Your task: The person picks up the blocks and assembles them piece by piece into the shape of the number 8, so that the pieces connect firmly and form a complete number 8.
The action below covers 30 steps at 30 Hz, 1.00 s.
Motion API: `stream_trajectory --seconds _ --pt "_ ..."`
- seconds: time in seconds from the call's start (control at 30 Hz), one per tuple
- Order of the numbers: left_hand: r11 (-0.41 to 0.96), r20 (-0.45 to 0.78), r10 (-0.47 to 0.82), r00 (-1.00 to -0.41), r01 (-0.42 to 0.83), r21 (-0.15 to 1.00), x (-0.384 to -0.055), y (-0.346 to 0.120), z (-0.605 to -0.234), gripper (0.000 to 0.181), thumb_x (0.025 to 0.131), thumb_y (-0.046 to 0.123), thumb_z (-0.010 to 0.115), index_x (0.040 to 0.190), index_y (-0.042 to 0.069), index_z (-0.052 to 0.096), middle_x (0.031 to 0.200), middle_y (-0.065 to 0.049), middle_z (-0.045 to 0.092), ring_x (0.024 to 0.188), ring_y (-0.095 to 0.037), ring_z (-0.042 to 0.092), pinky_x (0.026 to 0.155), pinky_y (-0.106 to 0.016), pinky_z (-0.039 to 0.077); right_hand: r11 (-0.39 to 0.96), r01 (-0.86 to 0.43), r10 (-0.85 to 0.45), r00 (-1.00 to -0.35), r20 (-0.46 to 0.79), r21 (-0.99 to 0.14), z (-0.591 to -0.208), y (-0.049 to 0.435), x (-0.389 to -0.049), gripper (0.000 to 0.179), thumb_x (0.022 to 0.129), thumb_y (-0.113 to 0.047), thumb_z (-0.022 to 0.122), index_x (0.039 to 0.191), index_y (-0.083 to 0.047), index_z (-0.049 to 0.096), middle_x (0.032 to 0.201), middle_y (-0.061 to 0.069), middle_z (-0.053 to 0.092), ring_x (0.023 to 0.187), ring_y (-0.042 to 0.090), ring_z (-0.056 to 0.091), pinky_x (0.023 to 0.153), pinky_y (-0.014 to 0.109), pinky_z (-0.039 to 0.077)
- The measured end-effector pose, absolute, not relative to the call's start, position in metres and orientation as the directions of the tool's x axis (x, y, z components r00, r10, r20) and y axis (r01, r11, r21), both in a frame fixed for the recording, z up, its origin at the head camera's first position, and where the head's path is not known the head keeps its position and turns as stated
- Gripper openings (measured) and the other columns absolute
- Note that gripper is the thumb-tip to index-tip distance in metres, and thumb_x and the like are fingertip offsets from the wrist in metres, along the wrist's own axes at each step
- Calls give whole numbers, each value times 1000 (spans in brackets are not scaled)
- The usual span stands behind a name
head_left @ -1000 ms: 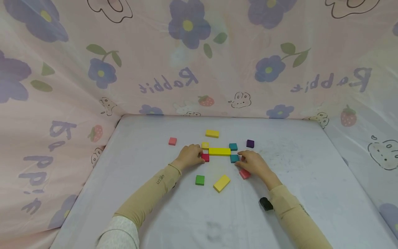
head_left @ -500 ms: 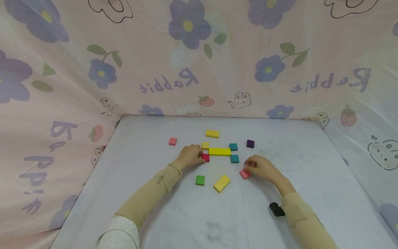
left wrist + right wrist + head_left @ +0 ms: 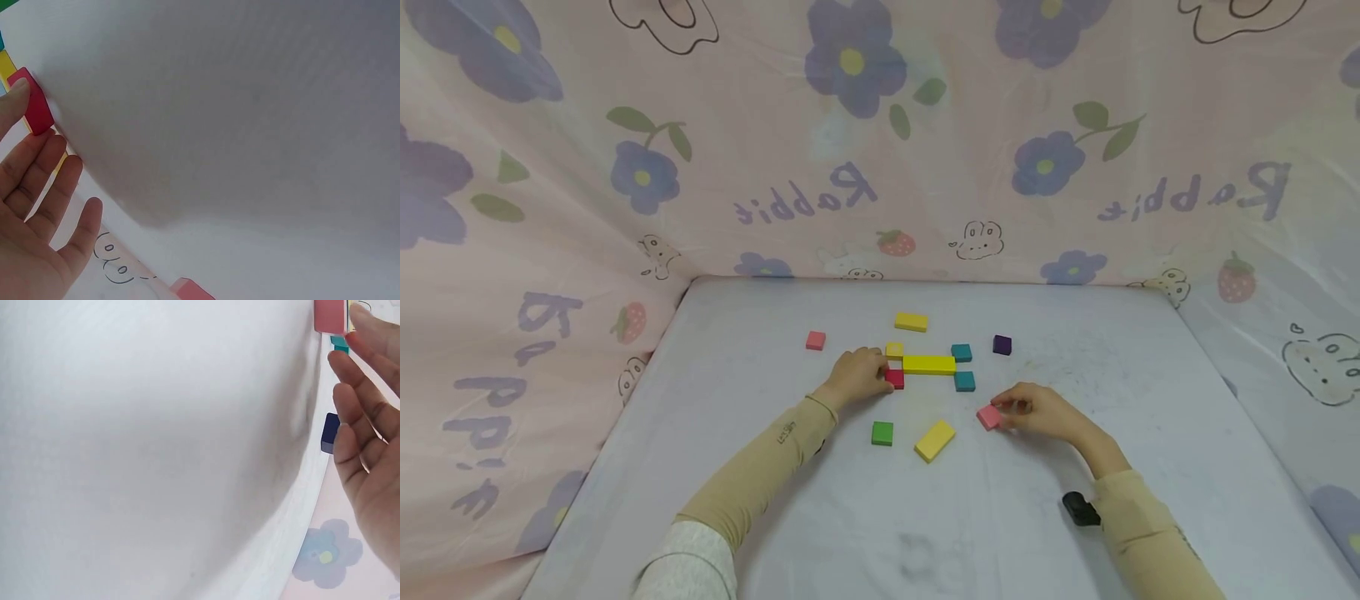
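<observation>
R hand (image 3: 1037,411) has shifted back from nr teal blk (image 3: 965,382) to pink blk (image 3: 988,417) since a sec ago; L hand (image 3: 856,375) same spot. R grip: thumb + index pinching pink blk's R edge, on table (image 3: 850,517), right of & closer to person than nr teal blk. L grip: thumb + index holding red blk (image 3: 896,380), by L end of long yellow blk (image 3: 928,365). Small yellow blk (image 3: 894,350) just beyond red; far teal blk (image 3: 962,352) by R end. Green blk (image 3: 882,433) closer to person.
</observation>
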<state>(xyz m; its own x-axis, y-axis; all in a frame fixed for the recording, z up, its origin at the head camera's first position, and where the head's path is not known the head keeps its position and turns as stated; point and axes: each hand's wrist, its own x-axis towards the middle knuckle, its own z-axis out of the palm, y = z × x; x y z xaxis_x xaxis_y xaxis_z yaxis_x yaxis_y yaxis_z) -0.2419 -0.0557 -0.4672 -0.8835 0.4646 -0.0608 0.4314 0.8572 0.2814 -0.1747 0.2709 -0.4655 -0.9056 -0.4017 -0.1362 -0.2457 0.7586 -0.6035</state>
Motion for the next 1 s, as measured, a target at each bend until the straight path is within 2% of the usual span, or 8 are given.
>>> stream_trajectory --seconds 0.2,0.43,0.7,1.0 --pt "856 -63 463 -884 427 292 -241 -55 -466 26 79 34 73 91 11 68 75 2 54 72 -14 48 65 -27 37 764 -262 -409 -903 -130 -589 -467 271 -176 29 81 -19 70 109 -15 67 98 -2 64 85 10 51 72 25 43" --pt "854 -57 467 -883 433 289 -242 -56 -468 27 79 35 73 91 12 68 76 3 56 72 -14 48 65 -26 38 775 -283 -393 -916 -80 -566 -470 263 -175 26 81 -17 70 106 -9 67 93 2 64 80 12 50 68 25 43" --pt "856 -60 471 -880 439 274 -242 -57 -467 28 79 36 72 92 12 69 77 2 55 74 -14 47 65 -26 38 836 -214 -307 -946 -107 -506 -466 244 -174 24 82 -20 69 103 -7 68 89 2 64 78 15 51 70 29 46" --pt "852 -57 470 -881 436 288 -242 -56 -466 29 79 35 72 94 11 69 79 2 57 74 -15 48 66 -27 39 863 -226 -285 -956 -66 -453 -464 229 -175 22 81 -21 71 98 -7 70 83 1 64 73 14 51 69 28 46"
